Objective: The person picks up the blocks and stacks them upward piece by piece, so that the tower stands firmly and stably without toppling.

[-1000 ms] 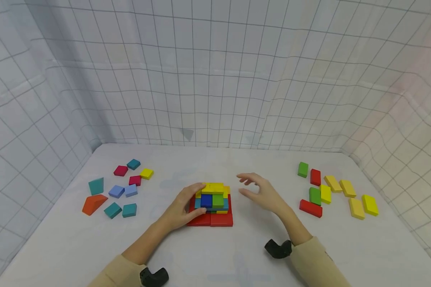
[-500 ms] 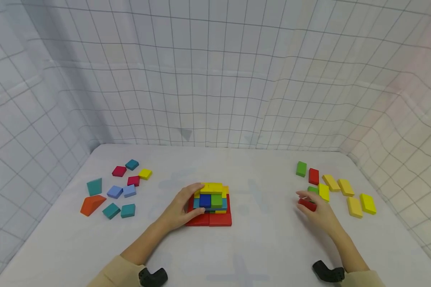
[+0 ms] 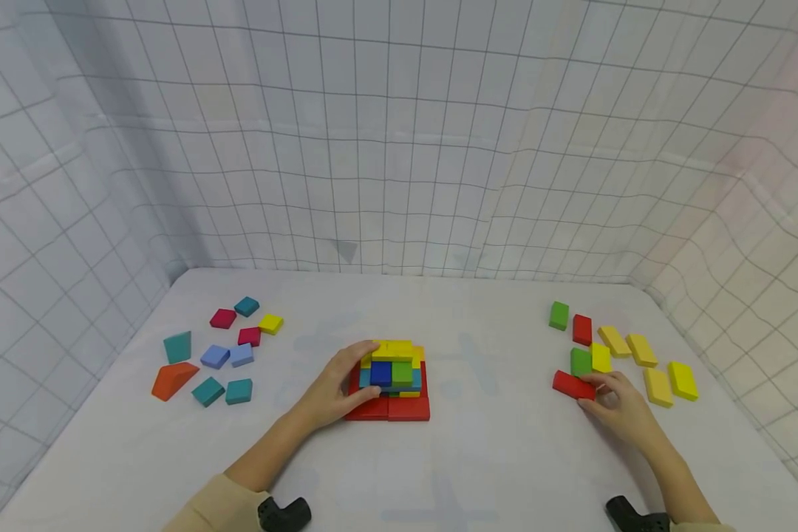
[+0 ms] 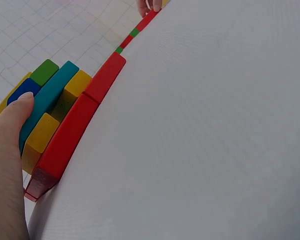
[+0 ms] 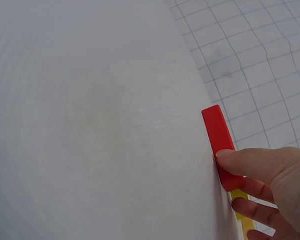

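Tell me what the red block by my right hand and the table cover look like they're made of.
Red block: probably painted wood; it has flat faces, crisp edges and an even matte red coat, though solid plastic can't be ruled out. Right hand pinches it. Table cover: seemingly a pale, matte cloth or sheet, smooth and without glare.

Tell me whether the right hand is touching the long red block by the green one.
Touching. The right wrist view shows the right hand with its thumb lying on the red block, fingers curled beneath it.
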The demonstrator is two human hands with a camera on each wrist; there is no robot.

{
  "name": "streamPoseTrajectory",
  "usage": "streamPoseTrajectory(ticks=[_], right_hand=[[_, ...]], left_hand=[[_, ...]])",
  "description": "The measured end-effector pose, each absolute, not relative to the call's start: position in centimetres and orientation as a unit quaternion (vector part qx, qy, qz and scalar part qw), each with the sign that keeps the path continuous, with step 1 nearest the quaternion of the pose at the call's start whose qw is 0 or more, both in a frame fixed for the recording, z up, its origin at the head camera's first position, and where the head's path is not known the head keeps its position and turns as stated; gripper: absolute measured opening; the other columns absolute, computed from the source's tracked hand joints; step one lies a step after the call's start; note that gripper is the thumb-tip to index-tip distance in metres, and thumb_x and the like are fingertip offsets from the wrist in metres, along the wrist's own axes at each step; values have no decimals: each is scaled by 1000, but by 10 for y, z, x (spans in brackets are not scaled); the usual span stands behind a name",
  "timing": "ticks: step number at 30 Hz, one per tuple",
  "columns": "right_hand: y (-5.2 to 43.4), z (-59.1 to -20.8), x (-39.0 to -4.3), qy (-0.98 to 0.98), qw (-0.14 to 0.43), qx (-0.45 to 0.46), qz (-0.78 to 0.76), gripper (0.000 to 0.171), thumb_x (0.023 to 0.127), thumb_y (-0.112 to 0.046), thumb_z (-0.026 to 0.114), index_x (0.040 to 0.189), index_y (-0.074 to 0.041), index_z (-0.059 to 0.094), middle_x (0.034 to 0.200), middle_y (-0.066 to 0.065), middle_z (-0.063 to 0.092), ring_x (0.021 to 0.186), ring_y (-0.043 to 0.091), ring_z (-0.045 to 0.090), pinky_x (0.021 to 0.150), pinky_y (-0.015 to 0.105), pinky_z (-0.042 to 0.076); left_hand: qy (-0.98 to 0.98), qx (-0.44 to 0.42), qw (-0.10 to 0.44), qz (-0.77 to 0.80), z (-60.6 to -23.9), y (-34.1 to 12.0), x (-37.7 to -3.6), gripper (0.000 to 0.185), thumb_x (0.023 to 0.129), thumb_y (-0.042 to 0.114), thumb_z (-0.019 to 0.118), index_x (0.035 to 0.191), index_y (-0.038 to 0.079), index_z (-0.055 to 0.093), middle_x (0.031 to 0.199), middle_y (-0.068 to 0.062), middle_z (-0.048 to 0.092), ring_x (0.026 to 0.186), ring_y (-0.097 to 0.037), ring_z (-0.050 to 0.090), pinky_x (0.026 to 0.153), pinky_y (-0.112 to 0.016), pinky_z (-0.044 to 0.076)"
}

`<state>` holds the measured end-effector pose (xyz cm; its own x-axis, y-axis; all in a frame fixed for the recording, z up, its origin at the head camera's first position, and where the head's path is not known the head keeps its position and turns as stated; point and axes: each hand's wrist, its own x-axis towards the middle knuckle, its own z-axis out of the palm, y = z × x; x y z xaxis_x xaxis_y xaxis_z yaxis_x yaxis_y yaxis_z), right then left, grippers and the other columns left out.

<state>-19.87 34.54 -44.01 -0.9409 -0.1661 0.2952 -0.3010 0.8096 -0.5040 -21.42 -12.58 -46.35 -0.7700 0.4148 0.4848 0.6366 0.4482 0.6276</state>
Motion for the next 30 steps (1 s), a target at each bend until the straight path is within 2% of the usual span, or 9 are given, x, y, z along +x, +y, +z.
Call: streamPoseTrajectory(ticks=[7, 11, 16, 19, 23, 27, 30], right_hand=[[342, -439, -200, -944, 121, 130, 278, 34, 73, -8, 76, 104, -3, 62, 91, 5, 56, 78, 11, 48, 64, 17, 45], [324, -431, -203, -937, 120, 165, 285, 34, 75, -8, 74, 106, -5, 62, 93, 3, 56, 81, 13, 47, 66, 18, 45], [275, -413, -210, -904, 112, 243, 334, 35, 76, -6, 73, 108, -8, 61, 97, -1, 56, 83, 14, 47, 66, 20, 45], [239, -406, -214, -875, 110, 299, 365, 35, 75, -5, 74, 108, -10, 61, 98, -1, 57, 82, 16, 48, 64, 25, 46], [191, -398, -217, -847, 99, 357, 380, 34, 76, -8, 74, 108, -11, 62, 99, -1, 59, 81, 21, 50, 68, 32, 44], [154, -395, -217, -835, 81, 391, 380, 34, 76, -11, 74, 107, -10, 62, 98, 0, 59, 82, 20, 52, 71, 35, 44], [135, -396, -216, -837, 80, 398, 368, 33, 76, -13, 74, 106, -9, 62, 97, 1, 58, 83, 20, 52, 75, 37, 39]], left_hand=[[-842, -313, 132, -420, -463, -126, -214, 69, 81, 21, 69, 139, 20, 33, 139, -5, 38, 124, -26, 38, 96, -53, 37], [-843, -312, 130, -419, -463, -126, -214, 68, 81, 22, 68, 140, 20, 33, 139, -5, 39, 125, -26, 37, 97, -54, 36], [-843, -313, 130, -417, -463, -126, -214, 68, 81, 22, 68, 140, 20, 33, 139, -5, 39, 125, -26, 37, 98, -54, 36], [-843, -314, 131, -416, -463, -126, -215, 68, 81, 22, 69, 139, 20, 33, 139, -6, 39, 125, -26, 37, 98, -54, 36], [-842, -313, 129, -419, -464, -126, -214, 68, 81, 22, 68, 139, 20, 34, 139, -6, 39, 125, -26, 37, 97, -54, 36], [-840, -316, 134, -420, -463, -126, -214, 68, 81, 22, 69, 139, 20, 34, 139, -6, 39, 124, -26, 38, 96, -53, 38], [-839, -321, 141, -415, -463, -127, -215, 68, 80, 22, 69, 139, 19, 35, 139, -6, 40, 123, -25, 39, 96, -53, 38]])
